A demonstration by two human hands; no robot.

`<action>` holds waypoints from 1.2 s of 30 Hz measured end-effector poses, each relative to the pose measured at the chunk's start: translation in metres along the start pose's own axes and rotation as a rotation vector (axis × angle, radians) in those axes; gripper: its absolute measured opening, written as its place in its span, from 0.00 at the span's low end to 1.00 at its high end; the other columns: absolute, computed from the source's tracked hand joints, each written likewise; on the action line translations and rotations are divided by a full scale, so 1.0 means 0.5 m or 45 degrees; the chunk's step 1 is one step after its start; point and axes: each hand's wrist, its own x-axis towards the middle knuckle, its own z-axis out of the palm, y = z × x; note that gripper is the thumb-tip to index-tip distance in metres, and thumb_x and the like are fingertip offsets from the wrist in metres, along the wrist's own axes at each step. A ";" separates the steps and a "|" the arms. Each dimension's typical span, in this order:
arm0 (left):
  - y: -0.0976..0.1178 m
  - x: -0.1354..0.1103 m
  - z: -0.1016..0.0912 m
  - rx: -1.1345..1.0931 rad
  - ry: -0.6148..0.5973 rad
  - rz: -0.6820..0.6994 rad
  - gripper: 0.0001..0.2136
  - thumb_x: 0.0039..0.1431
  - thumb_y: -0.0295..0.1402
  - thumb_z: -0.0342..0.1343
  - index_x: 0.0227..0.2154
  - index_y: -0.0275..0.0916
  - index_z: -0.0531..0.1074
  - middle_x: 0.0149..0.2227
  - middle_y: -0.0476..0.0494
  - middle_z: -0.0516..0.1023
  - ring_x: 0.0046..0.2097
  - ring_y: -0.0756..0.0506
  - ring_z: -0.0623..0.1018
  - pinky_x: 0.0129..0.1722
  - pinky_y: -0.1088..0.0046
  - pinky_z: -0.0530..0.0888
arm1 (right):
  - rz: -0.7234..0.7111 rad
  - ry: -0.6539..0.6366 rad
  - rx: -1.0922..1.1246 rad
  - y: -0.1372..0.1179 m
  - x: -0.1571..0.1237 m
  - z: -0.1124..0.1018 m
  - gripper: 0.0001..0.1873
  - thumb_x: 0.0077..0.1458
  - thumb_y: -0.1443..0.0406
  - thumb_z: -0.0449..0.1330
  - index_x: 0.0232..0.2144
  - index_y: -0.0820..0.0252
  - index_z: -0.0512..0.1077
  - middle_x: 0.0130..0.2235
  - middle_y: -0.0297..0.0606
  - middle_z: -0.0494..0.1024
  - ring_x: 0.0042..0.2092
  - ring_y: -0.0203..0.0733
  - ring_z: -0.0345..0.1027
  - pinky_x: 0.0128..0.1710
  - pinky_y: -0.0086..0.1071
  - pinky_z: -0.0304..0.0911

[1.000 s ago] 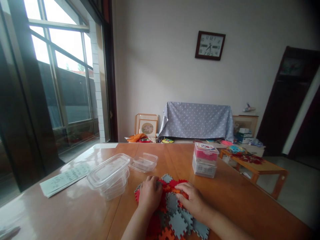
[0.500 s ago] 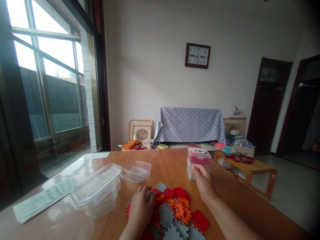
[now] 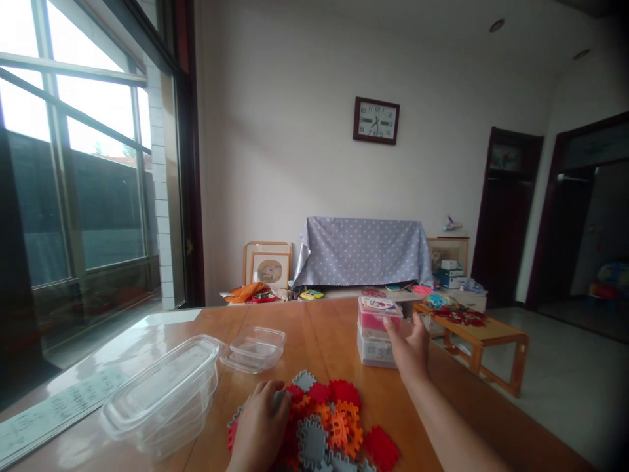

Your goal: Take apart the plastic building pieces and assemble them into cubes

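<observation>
A heap of toothed foam tiles (image 3: pixel 329 419) in red, orange and grey lies on the wooden table (image 3: pixel 319 334) near its front edge. My left hand (image 3: pixel 258 429) rests on the left side of the heap, fingers curled over the tiles. My right hand (image 3: pixel 409 346) is stretched forward with fingers apart, right beside a stack of small plastic boxes (image 3: pixel 376 331), the top one pink with a printed lid. I cannot tell whether the fingers touch the stack.
A stack of clear plastic containers (image 3: pixel 164 393) and a clear lid (image 3: pixel 255 347) sit to the left. Printed paper sheets (image 3: pixel 54 413) lie at the far left. Beyond the table are a low wooden table (image 3: pixel 484 334), a covered cabinet (image 3: pixel 361 252) and a wall clock (image 3: pixel 376 120).
My right hand left the tile heap and reached forward to the stack of small boxes. The view tilted upward. My left hand stayed on the tiles.
</observation>
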 end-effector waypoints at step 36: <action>0.018 -0.013 -0.019 -0.043 0.024 -0.029 0.14 0.63 0.38 0.51 0.46 0.41 0.76 0.49 0.41 0.79 0.51 0.43 0.78 0.52 0.72 0.70 | -0.293 -0.022 -0.679 -0.098 -0.012 0.078 0.47 0.54 0.49 0.58 0.71 0.54 0.48 0.71 0.52 0.48 0.68 0.67 0.43 0.58 0.61 0.51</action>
